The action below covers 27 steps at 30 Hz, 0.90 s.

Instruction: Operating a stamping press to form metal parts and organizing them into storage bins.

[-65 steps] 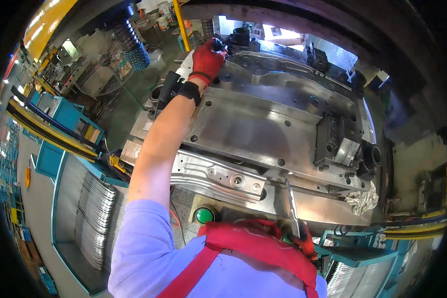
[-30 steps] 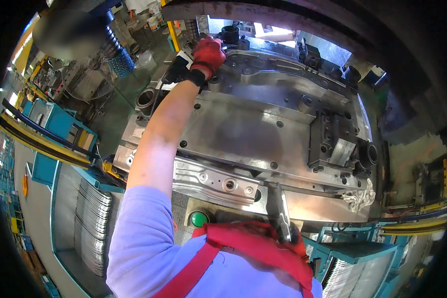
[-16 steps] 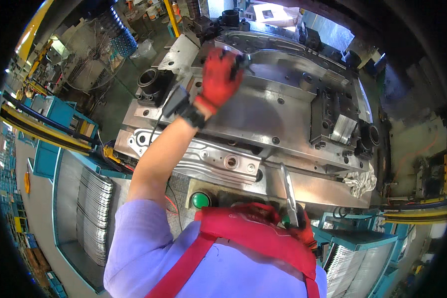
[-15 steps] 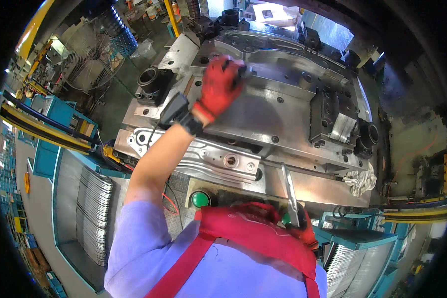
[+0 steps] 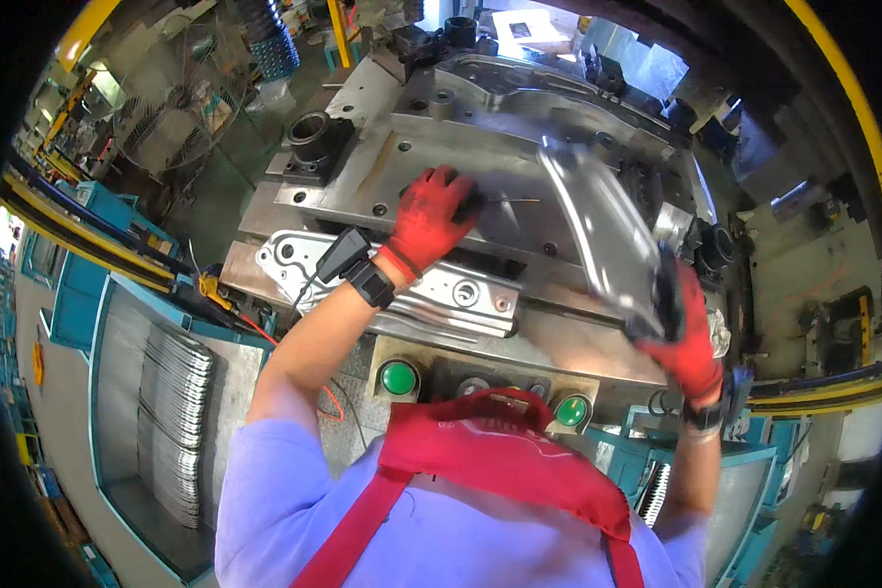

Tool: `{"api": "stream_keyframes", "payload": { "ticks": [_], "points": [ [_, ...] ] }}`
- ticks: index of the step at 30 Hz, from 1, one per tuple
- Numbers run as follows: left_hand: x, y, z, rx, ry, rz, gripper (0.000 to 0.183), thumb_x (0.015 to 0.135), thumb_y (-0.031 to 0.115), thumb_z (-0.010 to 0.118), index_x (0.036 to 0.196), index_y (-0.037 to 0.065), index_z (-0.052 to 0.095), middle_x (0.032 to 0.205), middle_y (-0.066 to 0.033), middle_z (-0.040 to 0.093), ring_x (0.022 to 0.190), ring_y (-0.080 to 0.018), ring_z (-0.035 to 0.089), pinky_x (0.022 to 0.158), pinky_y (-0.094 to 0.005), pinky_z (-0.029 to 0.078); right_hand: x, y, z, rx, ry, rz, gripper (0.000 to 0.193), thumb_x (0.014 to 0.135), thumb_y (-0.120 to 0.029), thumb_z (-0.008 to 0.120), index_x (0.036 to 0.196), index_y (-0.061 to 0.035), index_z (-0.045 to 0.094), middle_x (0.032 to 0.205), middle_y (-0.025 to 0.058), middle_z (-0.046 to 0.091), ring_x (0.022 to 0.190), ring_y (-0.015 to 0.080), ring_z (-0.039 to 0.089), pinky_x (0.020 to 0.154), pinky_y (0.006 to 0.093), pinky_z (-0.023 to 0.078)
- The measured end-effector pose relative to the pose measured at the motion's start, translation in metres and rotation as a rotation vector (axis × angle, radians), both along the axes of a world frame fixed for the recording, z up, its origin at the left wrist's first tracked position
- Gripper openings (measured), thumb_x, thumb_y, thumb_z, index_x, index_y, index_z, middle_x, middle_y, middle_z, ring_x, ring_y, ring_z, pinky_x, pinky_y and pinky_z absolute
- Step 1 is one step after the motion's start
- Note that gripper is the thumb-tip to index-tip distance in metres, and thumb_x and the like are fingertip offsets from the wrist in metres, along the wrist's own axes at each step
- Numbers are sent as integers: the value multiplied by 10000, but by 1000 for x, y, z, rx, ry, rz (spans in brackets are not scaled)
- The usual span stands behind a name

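My left hand [image 5: 433,218], in a red glove with dark fingertips, is closed over the steel die [image 5: 510,176]. A thin rod [image 5: 519,200] sticks out to the right from its fingers. My right hand [image 5: 686,338], gloved alike, grips the near end of a long pressed sheet-metal part [image 5: 598,225]. That part is tilted above the right half of the die and smeared by motion. Another shaped sheet-metal part [image 5: 412,286], with round holes, lies along the die's near edge, just below my left hand.
Green push buttons [image 5: 398,377] sit on a control box in front of my body. At the left, a teal bin [image 5: 103,392] holds a row of stacked metal parts; another teal rack [image 5: 745,465] stands at the right. Guide posts [image 5: 311,137] rise from the die's corners.
My right hand has risen from near my body and swung the sheet-metal part up over the die. My left hand has come down nearer to me.
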State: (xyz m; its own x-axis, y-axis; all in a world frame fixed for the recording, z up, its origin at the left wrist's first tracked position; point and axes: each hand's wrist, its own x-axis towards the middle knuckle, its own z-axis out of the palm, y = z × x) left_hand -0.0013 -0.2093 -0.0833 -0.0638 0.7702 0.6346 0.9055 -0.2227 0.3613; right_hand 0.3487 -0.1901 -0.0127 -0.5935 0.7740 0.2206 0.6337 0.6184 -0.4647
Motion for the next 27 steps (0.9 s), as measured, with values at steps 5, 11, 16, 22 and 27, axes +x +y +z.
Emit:
{"api": "stream_keyframes", "payload": {
  "ticks": [5,11,16,22,27],
  "points": [
    [0,-9,-13,45,-21,-50,272,647,210,621,889,97,567,848,-121,504,802,-303,485,685,-397,407,-79,50,36,248,-3,42,934,512,-276,738,1305,-106,274,1240,254,334,1166,373,303,982,412,250],
    [6,9,-6,-75,52,-23,195,660,258,600,771,97,590,837,-109,512,811,-275,489,707,-386,389,-147,114,43,349,-134,-31,938,554,-402,714,1320,-138,242,1295,213,295,1200,365,273,988,410,238],
    [4,32,-10,-99,277,230,148,657,217,579,729,88,577,820,-107,506,816,-267,483,693,-380,388,-175,145,57,459,-236,-43,963,536,-439,704,1318,-126,237,1300,202,300,1191,360,295,974,407,265],
    [-2,27,-13,84,161,160,168,671,228,586,712,71,541,803,-115,480,794,-274,466,690,-390,376,-194,174,66,462,-481,-138,947,527,-396,704,1307,-109,251,1277,197,336,1156,356,344,901,432,356],
    [-10,-14,6,141,-24,71,371,651,251,636,956,63,541,975,-131,500,941,-305,451,806,-417,359,-212,212,69,362,-606,-75,991,559,-369,689,1349,-177,123,1344,216,209,1229,375,223,975,445,249]
  ]
}}
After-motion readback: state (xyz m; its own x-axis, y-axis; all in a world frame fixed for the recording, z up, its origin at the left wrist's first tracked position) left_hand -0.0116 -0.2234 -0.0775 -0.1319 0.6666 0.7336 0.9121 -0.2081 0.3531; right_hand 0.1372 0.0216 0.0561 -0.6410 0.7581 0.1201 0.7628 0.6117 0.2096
